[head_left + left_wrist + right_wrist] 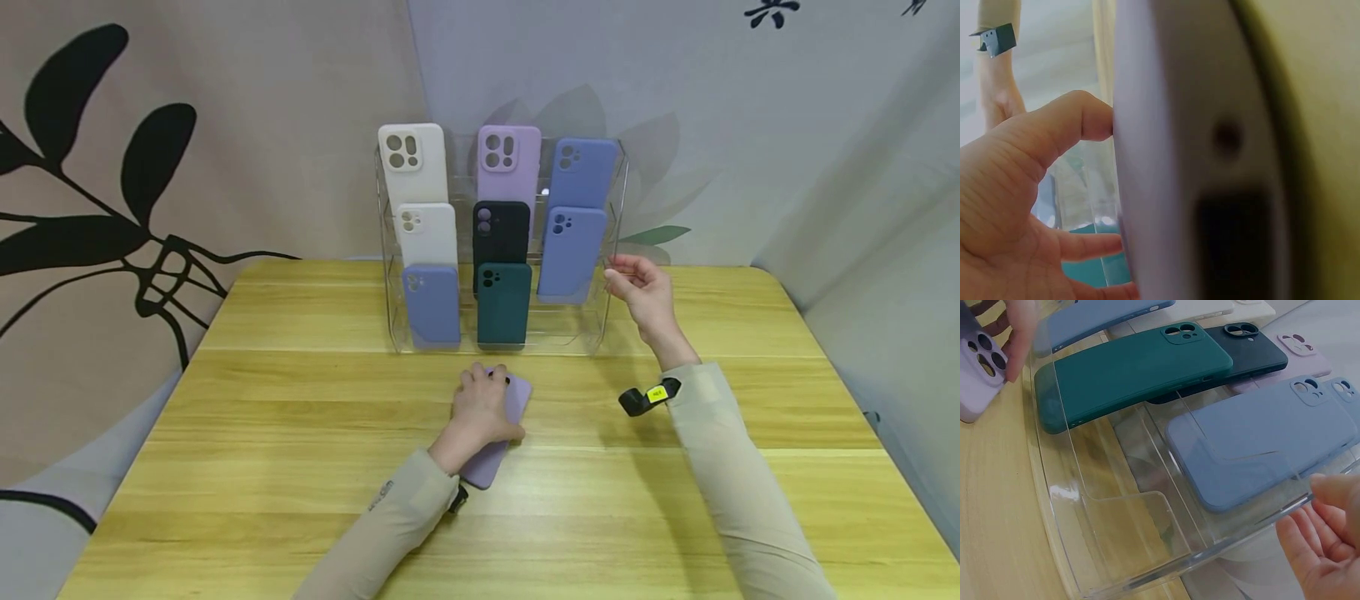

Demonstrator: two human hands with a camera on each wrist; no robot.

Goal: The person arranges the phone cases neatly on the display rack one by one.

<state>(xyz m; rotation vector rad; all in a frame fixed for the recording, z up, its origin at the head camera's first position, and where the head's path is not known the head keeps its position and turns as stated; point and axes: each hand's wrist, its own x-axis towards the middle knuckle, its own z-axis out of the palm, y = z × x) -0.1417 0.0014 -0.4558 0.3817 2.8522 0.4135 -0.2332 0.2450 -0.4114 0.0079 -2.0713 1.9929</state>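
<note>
A light purple phone case (487, 467) lies slantwise on the table below the rack. My left hand (480, 408) grips it from above, thumb along its right edge and fingers near its camera end. In the left wrist view the case's end (1222, 175), with a round hole and a dark slot, fills the middle. My right hand (1329, 531) pinches the right side edge of a clear tiered display rack (1194, 559) between thumb and fingers. Nearest that hand in the rack is a blue phone case (573, 258). The bottom tier's right slot holds no case.
Beside the blue case stand a green case (502, 304) and a black case (500, 229). White cases (412, 167) fill the left upper tiers, with another blue case (432, 308) below. The wooden table (300, 483) meets a patterned cloth backdrop (300, 125).
</note>
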